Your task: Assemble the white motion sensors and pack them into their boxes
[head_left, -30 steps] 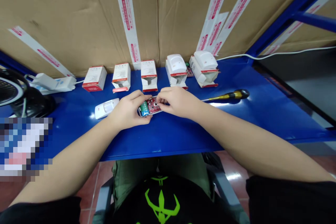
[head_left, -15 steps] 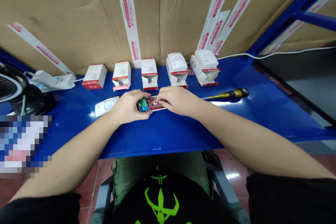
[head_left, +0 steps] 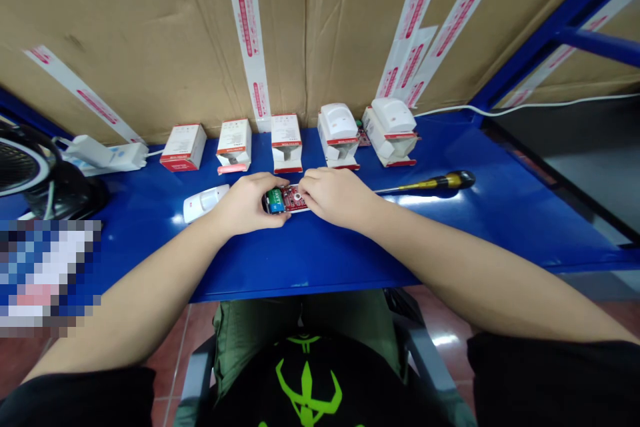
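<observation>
My left hand point(head_left: 246, 205) is closed around the left end of an opened detector housing, thumb on the near edge and fingers on the far edge. A green and blue battery point(head_left: 275, 201) sits in that end. To its right lies a red circuit board point(head_left: 290, 195) with a small round part on it. My right hand point(head_left: 341, 196) is over the board's right end, fingers curled and pinched together; what they hold, if anything, is hidden. Left of my left hand lies a white detector cover point(head_left: 203, 203). A screwdriver point(head_left: 443, 182) with a black and yellow handle lies to the right.
Several small white and red boxes point(head_left: 183, 147) stand along the back of the blue table point(head_left: 310, 263). White covers point(head_left: 338, 121) rest on the two right boxes. A black fan point(head_left: 37, 170) and a power strip point(head_left: 117, 157) are at left. Cardboard point(head_left: 165, 27) walls the back.
The view has shifted slightly. My right fingers stay curled at the board's right end with only a small change in pose. My left hand keeps its hold on the housing.
</observation>
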Available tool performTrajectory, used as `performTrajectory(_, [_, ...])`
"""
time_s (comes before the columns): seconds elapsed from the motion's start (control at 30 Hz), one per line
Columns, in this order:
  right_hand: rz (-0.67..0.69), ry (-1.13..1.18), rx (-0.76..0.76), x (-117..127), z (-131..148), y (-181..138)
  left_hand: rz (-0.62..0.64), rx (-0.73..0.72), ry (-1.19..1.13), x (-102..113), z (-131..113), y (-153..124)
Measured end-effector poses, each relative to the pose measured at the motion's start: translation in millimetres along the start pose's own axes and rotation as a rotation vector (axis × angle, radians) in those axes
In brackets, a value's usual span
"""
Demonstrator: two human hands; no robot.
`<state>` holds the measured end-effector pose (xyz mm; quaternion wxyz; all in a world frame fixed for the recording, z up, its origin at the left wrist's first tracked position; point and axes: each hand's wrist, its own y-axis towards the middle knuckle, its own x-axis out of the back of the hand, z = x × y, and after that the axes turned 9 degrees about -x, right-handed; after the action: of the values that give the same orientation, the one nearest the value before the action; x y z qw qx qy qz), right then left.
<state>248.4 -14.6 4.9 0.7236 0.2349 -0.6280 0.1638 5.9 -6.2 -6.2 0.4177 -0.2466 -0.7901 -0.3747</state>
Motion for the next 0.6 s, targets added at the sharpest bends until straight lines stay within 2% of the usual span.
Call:
performTrajectory(0.27, [-0.005,-0.095,0.09,-8,-5,1,0.012,0.009,-0.012,0,2,0])
performTrajectory(0.6, [0.027,-0.12,0.248,-5,-14,7,0.059,-0.017,-0.027,2,4,1])
